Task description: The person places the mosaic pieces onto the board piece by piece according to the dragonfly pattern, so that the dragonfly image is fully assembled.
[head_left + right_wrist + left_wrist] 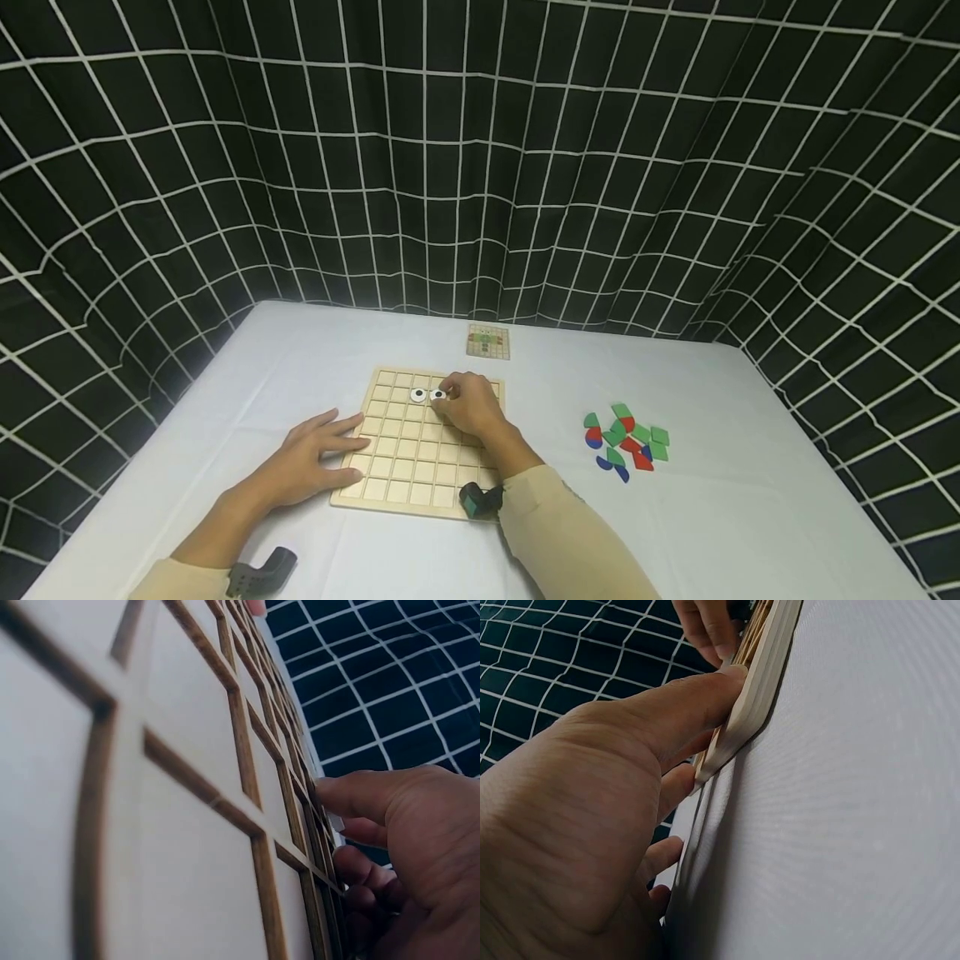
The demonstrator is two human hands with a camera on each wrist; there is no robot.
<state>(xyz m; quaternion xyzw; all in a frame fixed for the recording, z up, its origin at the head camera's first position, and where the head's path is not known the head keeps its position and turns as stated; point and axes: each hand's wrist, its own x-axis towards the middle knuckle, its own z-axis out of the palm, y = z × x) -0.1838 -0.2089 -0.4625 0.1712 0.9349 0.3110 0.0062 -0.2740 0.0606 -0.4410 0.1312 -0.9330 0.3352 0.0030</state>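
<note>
A wooden grid board (pixel 397 471) lies on the table, its square cells framed by raised strips. One white disc with a black dot, like an eye (pixel 417 395), sits in its upper part. Right beside it is a second eye disc (pixel 438 394), which my right hand (pixel 471 406) pinches between thumb and fingers. In the right wrist view, a white edge of that disc (pixel 336 823) shows by the fingers of the right hand (pixel 431 840). My left hand (pixel 311 458) rests along the board's left edge with fingers spread; its thumb touches the rim in the left wrist view.
Several green, red and blue flat pieces (pixel 628 440) lie loosely on the right of the white-covered table (pixel 742 483). Beyond the board is a small picture card (pixel 488 342) with a figure on a grid. A black, white-lined curtain (pixel 480 167) stands around the table.
</note>
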